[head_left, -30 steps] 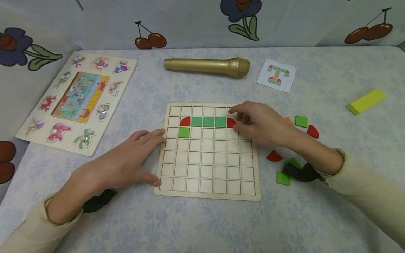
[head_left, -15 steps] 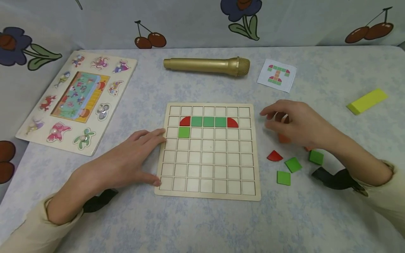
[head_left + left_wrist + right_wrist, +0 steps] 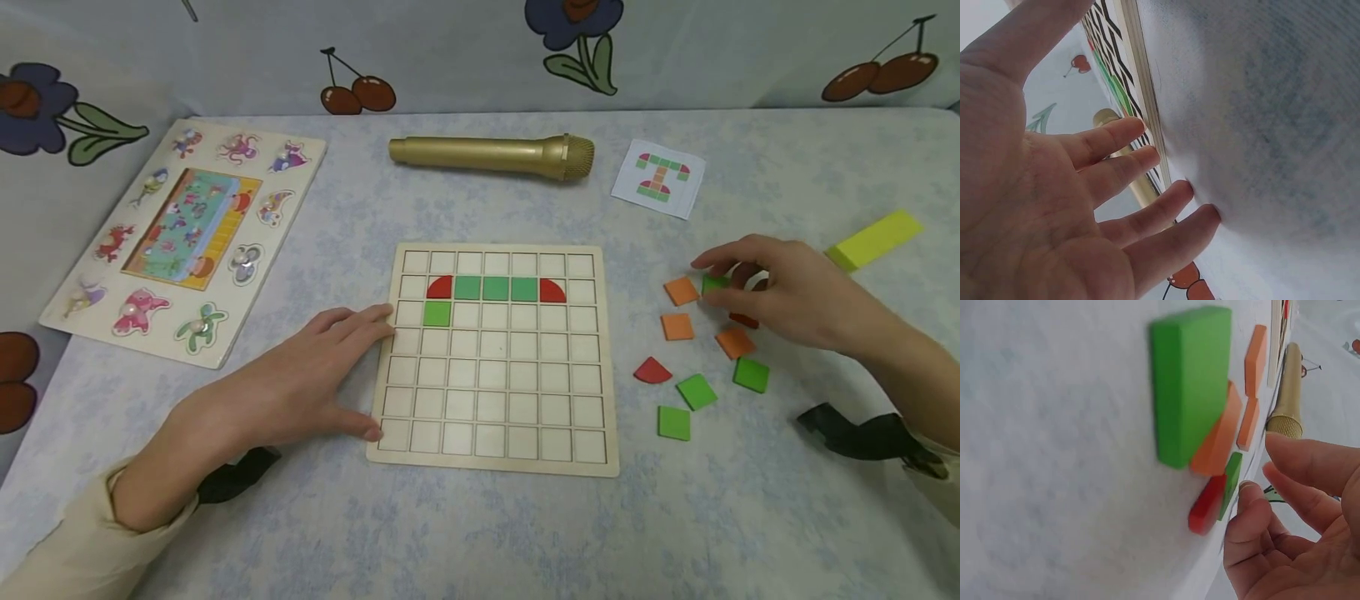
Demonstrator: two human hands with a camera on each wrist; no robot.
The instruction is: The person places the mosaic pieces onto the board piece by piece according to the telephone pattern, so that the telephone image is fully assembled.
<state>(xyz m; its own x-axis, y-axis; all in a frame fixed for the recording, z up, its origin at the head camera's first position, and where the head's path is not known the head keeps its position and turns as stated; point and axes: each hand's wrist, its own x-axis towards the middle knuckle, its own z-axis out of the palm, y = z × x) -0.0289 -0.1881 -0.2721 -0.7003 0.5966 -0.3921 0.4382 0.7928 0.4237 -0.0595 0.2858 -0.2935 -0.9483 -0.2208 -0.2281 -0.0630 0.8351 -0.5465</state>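
My left hand (image 3: 288, 396) lies at the left edge of a wooden grid board (image 3: 491, 375), thumb and fingertips touching its rim with fingers spread. On the board, a row of green tiles (image 3: 495, 288) runs between two red quarter-round tiles (image 3: 552, 291), and one green square (image 3: 437, 314) sits below its left end. My right hand (image 3: 795, 292) hovers over the loose tiles to the right, thumb and fingers apart with nothing between them. Beneath its fingertips are a green square tile (image 3: 713, 284) and a red quarter-round tile (image 3: 744, 320), both partly covered.
Loose orange squares (image 3: 678, 327), green squares (image 3: 697, 392) and a red quarter-round piece (image 3: 652, 370) lie right of the board. Behind are a golden microphone (image 3: 491, 157) and a pattern card (image 3: 660, 178). A yellow block (image 3: 873, 240) is far right, an animal peg puzzle (image 3: 258, 308) far left.
My right hand has left the red quarter-round tile on the board and moved right to the loose tiles, uncovering the orange squares. My left hand has stayed at the board's edge.
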